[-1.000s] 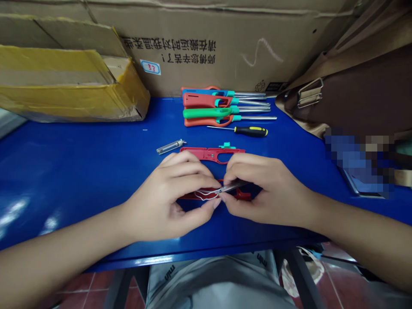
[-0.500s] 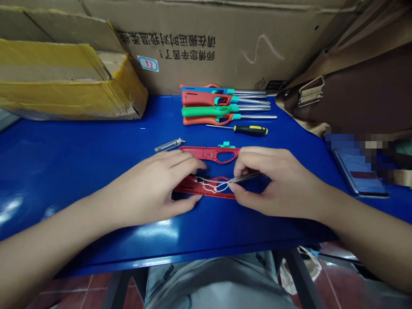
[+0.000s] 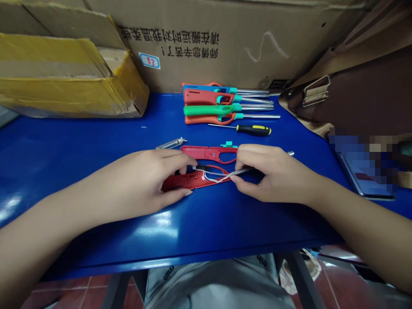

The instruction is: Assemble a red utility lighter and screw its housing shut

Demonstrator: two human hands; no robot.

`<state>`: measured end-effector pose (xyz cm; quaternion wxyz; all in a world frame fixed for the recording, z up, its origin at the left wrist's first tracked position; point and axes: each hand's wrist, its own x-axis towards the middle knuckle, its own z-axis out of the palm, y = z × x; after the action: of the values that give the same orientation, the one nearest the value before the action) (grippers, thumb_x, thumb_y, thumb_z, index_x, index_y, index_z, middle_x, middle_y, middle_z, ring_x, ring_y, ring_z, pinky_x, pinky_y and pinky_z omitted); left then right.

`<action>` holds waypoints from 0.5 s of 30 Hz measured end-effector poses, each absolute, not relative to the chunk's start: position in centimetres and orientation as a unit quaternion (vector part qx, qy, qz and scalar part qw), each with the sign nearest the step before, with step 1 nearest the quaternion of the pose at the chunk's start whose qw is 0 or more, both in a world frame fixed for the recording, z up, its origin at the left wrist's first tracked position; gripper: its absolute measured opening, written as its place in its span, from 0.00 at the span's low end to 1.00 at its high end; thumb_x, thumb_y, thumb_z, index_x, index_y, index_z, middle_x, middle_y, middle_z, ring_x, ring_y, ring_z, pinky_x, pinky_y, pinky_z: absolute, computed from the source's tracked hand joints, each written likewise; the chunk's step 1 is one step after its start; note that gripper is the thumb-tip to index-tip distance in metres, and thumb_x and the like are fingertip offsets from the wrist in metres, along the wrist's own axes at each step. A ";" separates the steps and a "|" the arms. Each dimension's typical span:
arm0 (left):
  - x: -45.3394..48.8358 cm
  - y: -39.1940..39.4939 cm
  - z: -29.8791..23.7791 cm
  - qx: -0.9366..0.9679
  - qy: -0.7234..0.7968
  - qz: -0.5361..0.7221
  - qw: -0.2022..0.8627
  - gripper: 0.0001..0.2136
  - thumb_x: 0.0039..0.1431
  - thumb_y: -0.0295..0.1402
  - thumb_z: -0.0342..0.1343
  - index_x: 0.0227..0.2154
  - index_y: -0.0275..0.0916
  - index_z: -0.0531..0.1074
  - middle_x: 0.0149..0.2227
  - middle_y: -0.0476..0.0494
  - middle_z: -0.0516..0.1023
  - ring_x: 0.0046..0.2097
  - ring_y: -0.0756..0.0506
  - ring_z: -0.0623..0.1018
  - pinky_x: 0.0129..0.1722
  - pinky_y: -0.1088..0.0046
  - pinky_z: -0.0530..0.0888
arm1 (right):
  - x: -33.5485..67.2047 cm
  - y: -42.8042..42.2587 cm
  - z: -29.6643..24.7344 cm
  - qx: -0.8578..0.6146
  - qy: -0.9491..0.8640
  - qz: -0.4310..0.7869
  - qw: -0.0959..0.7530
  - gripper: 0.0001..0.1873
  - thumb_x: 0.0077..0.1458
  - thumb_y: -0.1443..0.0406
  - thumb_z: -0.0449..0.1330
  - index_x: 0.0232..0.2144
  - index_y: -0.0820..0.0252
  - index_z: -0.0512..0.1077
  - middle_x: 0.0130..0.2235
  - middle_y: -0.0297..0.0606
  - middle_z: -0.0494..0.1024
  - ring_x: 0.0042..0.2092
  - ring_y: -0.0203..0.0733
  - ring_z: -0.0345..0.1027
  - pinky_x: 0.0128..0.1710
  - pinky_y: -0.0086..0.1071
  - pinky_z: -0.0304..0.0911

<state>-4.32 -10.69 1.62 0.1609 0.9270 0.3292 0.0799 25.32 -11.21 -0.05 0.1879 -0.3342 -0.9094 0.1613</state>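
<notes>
My left hand curls its thumb and fingers around the handle end of a red lighter half-shell, its index fingertip at a small black part. Between thumb and fingers, my right hand pinches a thin metal lighter tube; its far tip pokes out beyond the knuckles. Thin white wires loop from the tube over the half-shell. Just behind lies a second red half-shell, inside up, with a teal piece at its far edge. A clear cylinder rests behind my left hand.
Several assembled lighters lie in a stack at the back, with a black-and-yellow screwdriver before them. Cardboard boxes border the blue table at left and back. A phone lies at right.
The lower half-shell has shifted left and tilted, its right end higher. My left hand has moved left with it. My right hand has risen slightly, and the tube's far tip now shows.
</notes>
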 end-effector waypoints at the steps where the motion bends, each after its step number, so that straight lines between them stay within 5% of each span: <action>1: -4.4 -10.7 1.7 0.924 0.337 0.070 0.164 0.13 0.63 0.39 0.60 0.49 0.43 0.75 0.45 0.44 0.83 0.40 0.41 0.82 0.34 0.69 0.75 | 25.3 -11.1 -0.3 -0.329 -0.910 0.160 0.193 0.08 0.61 0.68 0.61 0.30 0.57 0.65 0.31 0.31 0.68 0.33 0.36 0.61 0.33 0.32 0.56; 5: -4.6 -10.6 2.3 0.911 0.373 0.026 0.173 0.16 0.65 0.39 0.58 0.54 0.46 0.73 0.48 0.46 0.82 0.42 0.40 0.82 0.37 0.67 0.75 | 25.1 -10.7 -1.3 -0.307 -0.911 0.162 0.222 0.07 0.61 0.69 0.62 0.31 0.58 0.66 0.32 0.31 0.69 0.34 0.36 0.63 0.34 0.31 0.58; 10: -4.7 -10.6 2.6 0.909 0.395 0.018 0.129 0.10 0.62 0.39 0.60 0.44 0.44 0.76 0.47 0.43 0.83 0.37 0.40 0.81 0.33 0.66 0.72 | 25.0 -10.5 -1.7 -0.294 -0.912 0.186 0.218 0.06 0.65 0.68 0.60 0.33 0.60 0.71 0.34 0.35 0.73 0.36 0.37 0.67 0.38 0.32 0.61; 15: -5.0 -10.6 2.5 0.917 0.387 0.031 0.090 0.12 0.60 0.40 0.61 0.46 0.45 0.76 0.46 0.44 0.84 0.36 0.39 0.82 0.31 0.67 0.69 | 25.0 -10.6 -1.1 -0.284 -0.917 0.201 0.194 0.11 0.69 0.67 0.58 0.33 0.62 0.74 0.37 0.40 0.75 0.39 0.39 0.70 0.41 0.32 0.64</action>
<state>-5.00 -10.58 2.53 0.0900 0.9171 0.3872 0.0309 25.00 -10.62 -1.10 0.1937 -0.2841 -0.9174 0.2005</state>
